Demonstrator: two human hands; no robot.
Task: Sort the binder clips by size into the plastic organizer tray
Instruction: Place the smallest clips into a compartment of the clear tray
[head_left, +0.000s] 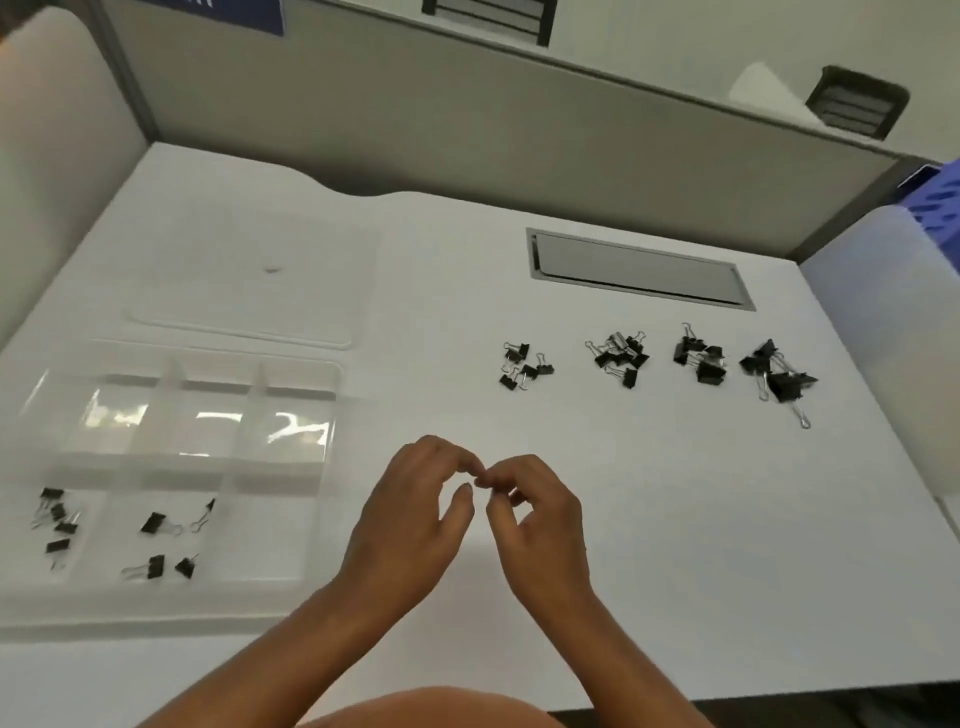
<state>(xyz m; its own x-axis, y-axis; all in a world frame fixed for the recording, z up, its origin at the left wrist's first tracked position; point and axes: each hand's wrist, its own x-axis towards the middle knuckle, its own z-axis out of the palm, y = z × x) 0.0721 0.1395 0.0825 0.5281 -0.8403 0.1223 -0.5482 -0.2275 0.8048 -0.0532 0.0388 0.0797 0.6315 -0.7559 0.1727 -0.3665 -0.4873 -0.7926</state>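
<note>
Binder clips (654, 364) sit in four black piles on white desk (467, 312), far right of hands. Few more lie in two near left boxes of clear tray (171, 467). Tray walls hard to see. Left hand (415, 519) and right hand (540, 519) meet at fingertips, fingers curled. Maybe tiny clip pinched between them; too small, cannot tell.

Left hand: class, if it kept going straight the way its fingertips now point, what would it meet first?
The left hand points right, toward the right hand. Their fingertips already look to be touching, so it would meet the right hand first; depth is hard to judge.
</note>
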